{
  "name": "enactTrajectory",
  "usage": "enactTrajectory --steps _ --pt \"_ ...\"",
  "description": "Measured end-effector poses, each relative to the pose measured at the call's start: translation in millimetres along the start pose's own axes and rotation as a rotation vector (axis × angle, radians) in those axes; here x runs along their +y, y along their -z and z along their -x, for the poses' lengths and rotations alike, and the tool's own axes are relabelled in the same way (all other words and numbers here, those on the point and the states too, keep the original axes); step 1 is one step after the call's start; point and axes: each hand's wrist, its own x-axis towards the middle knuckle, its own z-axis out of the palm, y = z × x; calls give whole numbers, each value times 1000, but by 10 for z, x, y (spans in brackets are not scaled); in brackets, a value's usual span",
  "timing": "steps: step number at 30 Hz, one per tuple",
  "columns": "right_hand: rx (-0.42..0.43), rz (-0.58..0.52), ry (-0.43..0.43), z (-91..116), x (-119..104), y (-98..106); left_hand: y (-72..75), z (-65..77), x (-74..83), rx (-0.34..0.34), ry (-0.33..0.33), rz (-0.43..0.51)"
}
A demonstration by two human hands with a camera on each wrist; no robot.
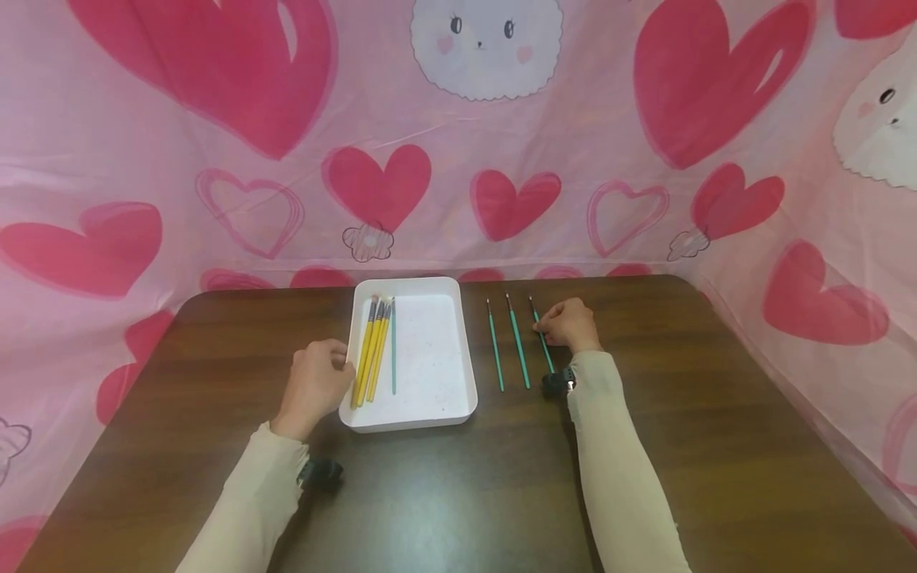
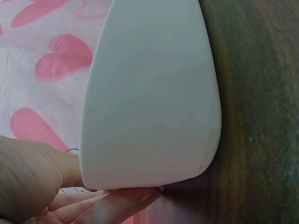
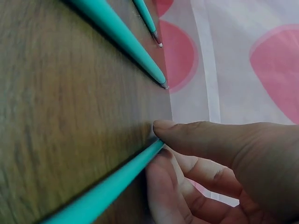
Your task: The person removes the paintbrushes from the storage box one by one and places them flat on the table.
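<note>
The right hand (image 1: 569,325) pinches, between thumb and finger, the rightmost green brush (image 1: 546,354) on the table (image 1: 695,382), a pick-up step by all appearances, calling next for a level lift, while the left hand (image 1: 315,383), fingers partly hidden, seemingly grips the white tray (image 1: 433,350) by its rim.

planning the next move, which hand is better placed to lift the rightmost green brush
The right hand, I'd say: it pinches that brush, while the left hand holds the tray at its left side, across from the brush.
</note>
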Motion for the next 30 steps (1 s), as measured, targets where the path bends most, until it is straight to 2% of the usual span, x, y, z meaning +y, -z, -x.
enactTrajectory --steps 12,20,26,30 --pt "6 19 11 -5 21 5 7 12 7 0 -1 -1" --pt "13 -6 13 31 26 16 12 13 2 2 -9 -3" --pt "15 -6 12 78 -18 48 17 4 -11 -7 -10 0" --pt "6 -44 28 115 -81 55 13 1 -17 -12 -7 6"
